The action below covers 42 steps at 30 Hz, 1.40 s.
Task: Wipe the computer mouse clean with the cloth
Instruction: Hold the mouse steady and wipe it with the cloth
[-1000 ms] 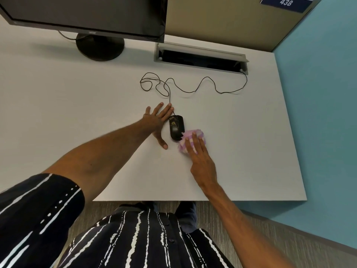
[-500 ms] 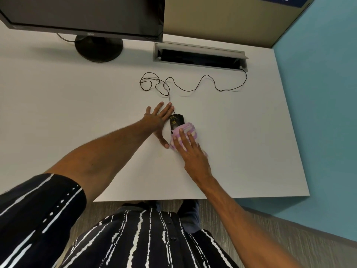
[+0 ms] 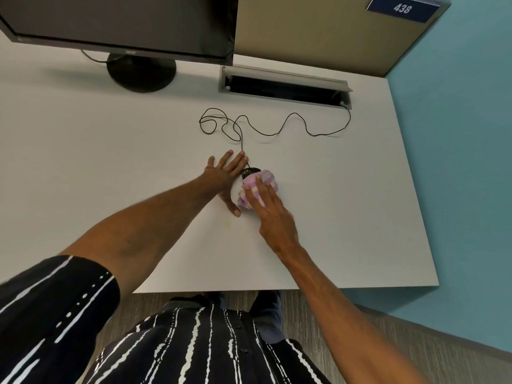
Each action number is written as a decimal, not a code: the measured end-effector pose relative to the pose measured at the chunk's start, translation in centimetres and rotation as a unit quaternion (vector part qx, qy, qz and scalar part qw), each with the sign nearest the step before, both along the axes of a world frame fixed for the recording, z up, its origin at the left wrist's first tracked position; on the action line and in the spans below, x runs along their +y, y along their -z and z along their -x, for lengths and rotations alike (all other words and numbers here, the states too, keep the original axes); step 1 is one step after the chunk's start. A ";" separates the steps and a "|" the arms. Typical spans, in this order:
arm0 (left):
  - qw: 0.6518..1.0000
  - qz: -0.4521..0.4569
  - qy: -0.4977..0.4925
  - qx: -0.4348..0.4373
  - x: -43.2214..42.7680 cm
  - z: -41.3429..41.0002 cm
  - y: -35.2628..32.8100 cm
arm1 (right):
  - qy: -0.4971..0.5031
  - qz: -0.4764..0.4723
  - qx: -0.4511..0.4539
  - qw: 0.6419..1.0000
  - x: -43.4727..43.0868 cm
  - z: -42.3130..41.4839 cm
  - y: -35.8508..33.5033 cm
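Note:
A black wired computer mouse [image 3: 250,171] lies mid-desk; only its far end shows. A bunched pink and lilac cloth [image 3: 267,180] covers the rest of it. My right hand [image 3: 270,210] presses flat on the cloth over the mouse, fingers extended. My left hand [image 3: 225,176] rests flat on the desk just left of the mouse, fingers spread, its fingertips by the mouse's front and thumb toward me. Whether it touches the mouse is hard to tell.
The mouse cable [image 3: 277,128] loops across the white desk [image 3: 110,162] to a cable hatch [image 3: 282,85] at the back. A black monitor [image 3: 119,23] on a round stand [image 3: 141,70] sits back left. The desk's near edge is close to my torso; a blue wall is right.
My right hand has slid the cloth from beside the mouse's right flank onto its top, covering most of it. My left hand has stayed in place.

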<state>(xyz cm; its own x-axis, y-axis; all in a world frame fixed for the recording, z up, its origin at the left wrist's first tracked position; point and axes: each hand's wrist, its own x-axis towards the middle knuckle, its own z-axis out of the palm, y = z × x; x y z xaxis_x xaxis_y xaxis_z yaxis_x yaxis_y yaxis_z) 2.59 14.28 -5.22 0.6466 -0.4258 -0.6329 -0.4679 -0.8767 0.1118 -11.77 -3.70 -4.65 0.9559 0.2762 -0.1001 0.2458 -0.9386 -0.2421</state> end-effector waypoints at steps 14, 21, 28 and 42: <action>1.000 -0.018 0.010 0.004 -0.1 -0.2 0.0 | -0.014 -0.038 0.011 0.999 -4.4 4.4 0.2; 1.000 -0.012 0.010 0.004 -0.1 -0.2 0.0 | 0.013 -0.020 0.006 1.000 -1.2 0.2 -0.1; 1.000 -0.006 0.010 0.008 0.0 -0.2 -0.3 | -0.085 0.087 0.018 0.992 -2.1 2.5 0.2; 1.000 -0.017 0.013 -0.004 -0.1 0.1 -0.6 | -0.003 -0.012 0.032 0.999 0.1 -2.2 -0.4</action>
